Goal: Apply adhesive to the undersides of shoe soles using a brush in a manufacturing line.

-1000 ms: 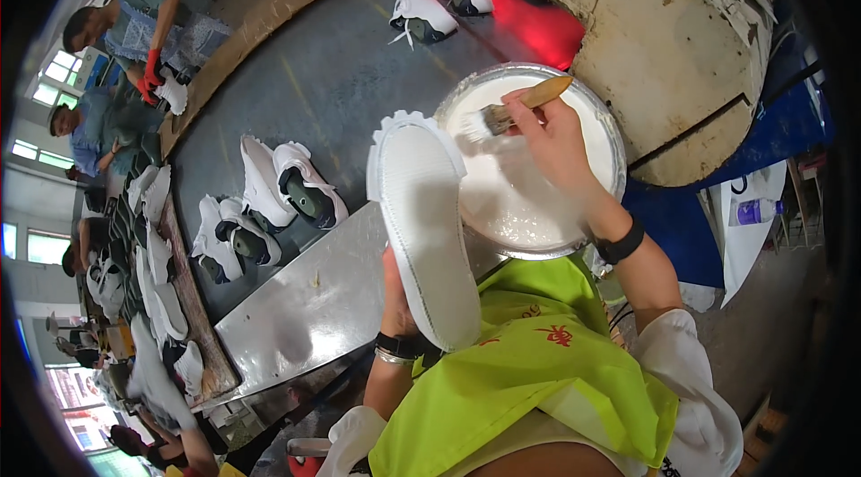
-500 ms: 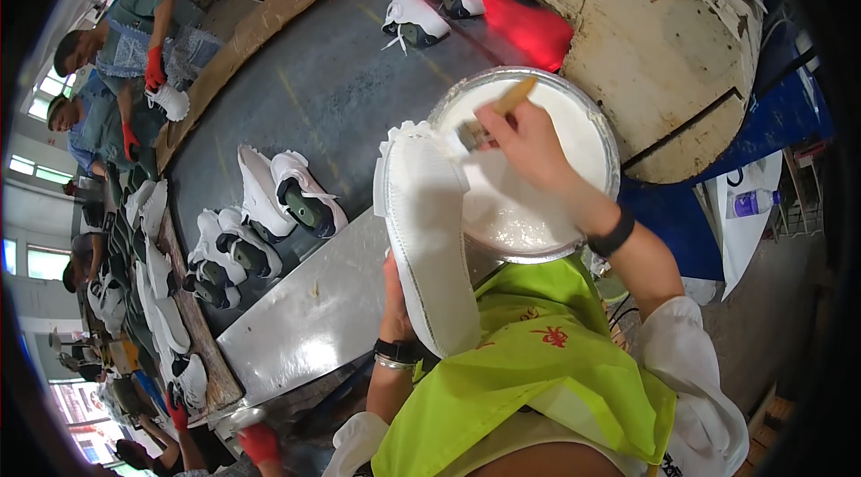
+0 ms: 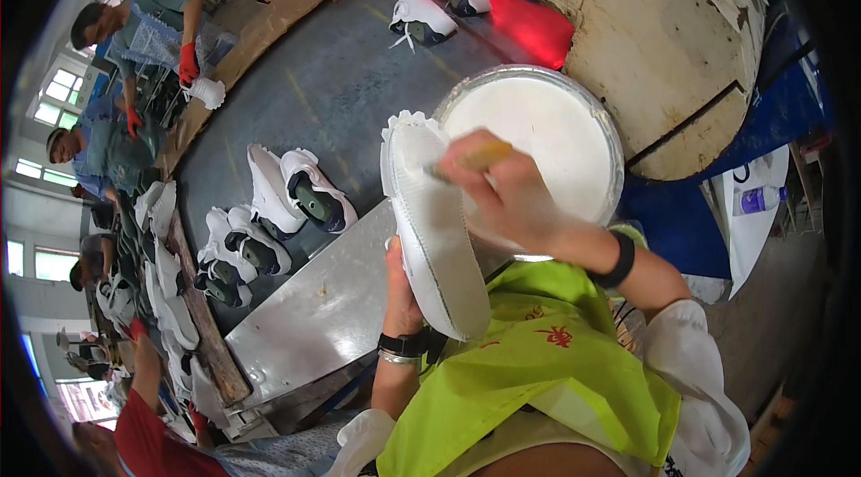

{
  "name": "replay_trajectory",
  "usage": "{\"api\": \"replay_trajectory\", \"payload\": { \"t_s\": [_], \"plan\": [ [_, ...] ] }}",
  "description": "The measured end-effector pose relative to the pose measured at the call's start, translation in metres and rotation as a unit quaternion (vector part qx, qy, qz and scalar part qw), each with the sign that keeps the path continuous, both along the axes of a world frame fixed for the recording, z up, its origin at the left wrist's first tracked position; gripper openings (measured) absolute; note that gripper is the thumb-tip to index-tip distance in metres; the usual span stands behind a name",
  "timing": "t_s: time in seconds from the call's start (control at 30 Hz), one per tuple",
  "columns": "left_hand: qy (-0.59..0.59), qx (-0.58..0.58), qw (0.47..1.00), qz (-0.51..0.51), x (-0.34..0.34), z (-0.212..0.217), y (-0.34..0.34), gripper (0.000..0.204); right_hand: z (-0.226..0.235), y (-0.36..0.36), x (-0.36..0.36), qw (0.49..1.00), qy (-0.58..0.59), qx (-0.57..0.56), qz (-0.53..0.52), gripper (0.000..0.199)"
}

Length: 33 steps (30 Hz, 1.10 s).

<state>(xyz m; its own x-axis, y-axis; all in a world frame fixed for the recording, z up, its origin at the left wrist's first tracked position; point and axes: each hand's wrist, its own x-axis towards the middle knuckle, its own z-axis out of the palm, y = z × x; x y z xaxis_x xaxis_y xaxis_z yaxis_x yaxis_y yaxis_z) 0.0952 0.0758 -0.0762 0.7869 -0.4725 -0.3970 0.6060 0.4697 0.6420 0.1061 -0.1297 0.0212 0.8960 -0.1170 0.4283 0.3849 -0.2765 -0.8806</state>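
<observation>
My left hand [image 3: 403, 293] grips a white shoe [image 3: 439, 244] from its left side, turned with its stitched bottom facing up. Most of the fingers are hidden behind the shoe. Closed around a brush [image 3: 484, 155] with a wooden handle, my right hand [image 3: 513, 195] is over the upper half of that bottom. The bristles are blurred and appear to touch its surface. Just right of the shoe stands a round, foil-lined bucket [image 3: 613, 132] of white liquid [image 3: 547, 118].
Pairs of white shoes [image 3: 273, 195] stand on a dark belt [image 3: 350, 82], with another pair [image 3: 420, 11] near a red glow. A metal plate [image 3: 314, 298] borders the belt. A beige machine housing [image 3: 664, 47] stands at right. Co-workers in red gloves [image 3: 187, 63] line the left side.
The brush in my right hand has moved left from over the bucket onto the shoe bottom. At lower left, a person in red has come further into view.
</observation>
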Motion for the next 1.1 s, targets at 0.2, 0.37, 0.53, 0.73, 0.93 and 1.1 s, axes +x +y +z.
{"api": "replay_trajectory", "payload": {
  "t_s": [0.2, 0.37, 0.53, 0.73, 0.93, 1.1],
  "plan": [
    [0.055, 0.045, 0.997, 0.014, -0.005, 0.019, -0.003, 0.055, 0.019, 0.007, 0.017, 0.985, 0.067, 0.151, -0.058, 0.023],
    [-0.021, 0.077, 0.997, 0.013, -0.01, 0.019, -0.001, 0.057, 0.031, 0.019, 0.006, 0.987, 0.109, 0.092, -0.08, 0.023],
    [-0.034, 0.073, 0.997, 0.011, -0.01, 0.009, 0.012, 0.056, 0.03, 0.027, -0.013, 0.991, 0.115, 0.057, -0.044, 0.025],
    [-0.063, 0.102, 0.993, 0.0, -0.016, 0.023, 0.011, 0.059, 0.031, 0.021, 0.027, 0.989, 0.068, 0.026, -0.128, 0.02],
    [-0.066, 0.117, 0.991, 0.009, -0.01, 0.01, 0.024, 0.061, 0.048, 0.021, -0.005, 0.993, 0.116, 0.028, -0.008, 0.021],
    [-0.022, 0.091, 0.996, 0.01, -0.011, 0.025, 0.017, 0.057, 0.042, -0.006, -0.002, 0.99, 0.133, -0.034, 0.034, 0.023]
  ]
}}
